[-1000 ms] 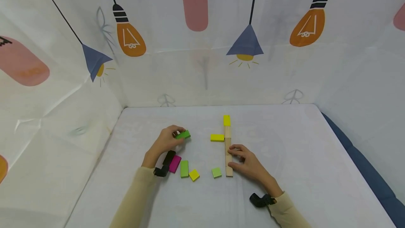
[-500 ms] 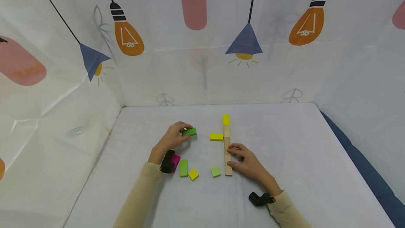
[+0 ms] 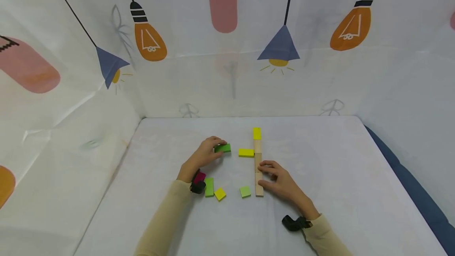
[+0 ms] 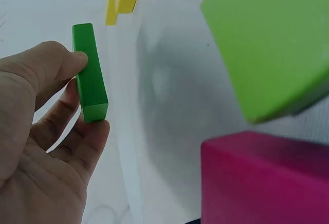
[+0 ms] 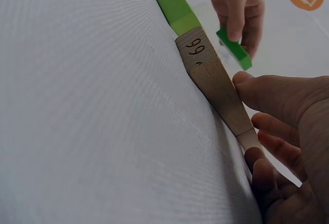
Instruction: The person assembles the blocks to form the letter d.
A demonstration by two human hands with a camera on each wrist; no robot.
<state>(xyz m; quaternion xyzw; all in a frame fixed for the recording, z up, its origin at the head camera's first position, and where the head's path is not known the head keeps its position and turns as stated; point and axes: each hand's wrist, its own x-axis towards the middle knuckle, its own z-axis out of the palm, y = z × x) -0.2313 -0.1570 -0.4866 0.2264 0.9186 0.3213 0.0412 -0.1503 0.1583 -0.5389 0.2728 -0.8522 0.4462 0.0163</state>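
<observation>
The left hand (image 3: 203, 156) pinches a dark green block (image 3: 222, 148) between thumb and fingertips and holds it just above the table (image 3: 337, 161). The block's long axis runs left to right in the head view. By the left wrist lie a pink block (image 3: 200, 176), a light green block (image 3: 209, 187) and a small yellow square (image 3: 220, 194), close together.

To the right of the held block lies a yellow block (image 3: 246, 153), its right end touching a wooden strip (image 3: 258, 169). The strip's long axis runs away from the person. A small green square (image 3: 245, 191) lies just left of its near end. A second yellow block (image 3: 256, 133) sits at its far end.

The right hand (image 3: 281, 183) rests against the strip's right edge, thumb and fingers lightly curled on it. The left hand is nearer the gap beside the yellow block.

Legible writing: "66" or "99" on the wooden strip (image 5: 213, 80).
</observation>
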